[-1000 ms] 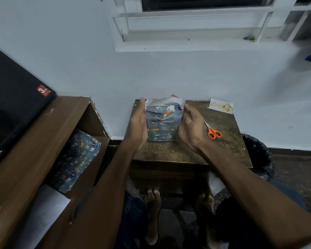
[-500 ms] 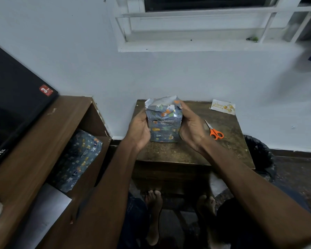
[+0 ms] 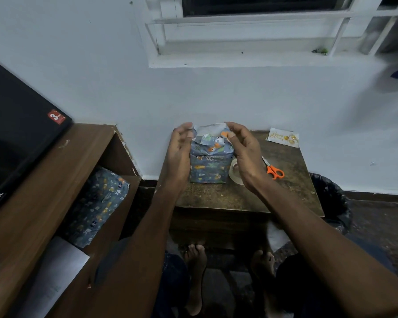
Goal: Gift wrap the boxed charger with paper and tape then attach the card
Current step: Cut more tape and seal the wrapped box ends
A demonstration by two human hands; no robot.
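The boxed charger stands upright on the small brown table, covered in blue patterned wrapping paper whose top flaps stick up loosely, white side showing. My left hand presses against the box's left side with its fingers at the top flap. My right hand cups the right side and pinches the top right paper edge. A clear tape roll lies just right of the box, partly behind my right hand. The greeting card lies at the table's far right corner.
Orange-handled scissors lie right of my right hand. A wooden shelf unit at the left holds a roll of the same wrapping paper and a dark TV. A black bin stands right of the table. My bare feet are below.
Both hands have slid up from the box's sides to the top paper flaps. The tape roll has come into sight beside my right hand.
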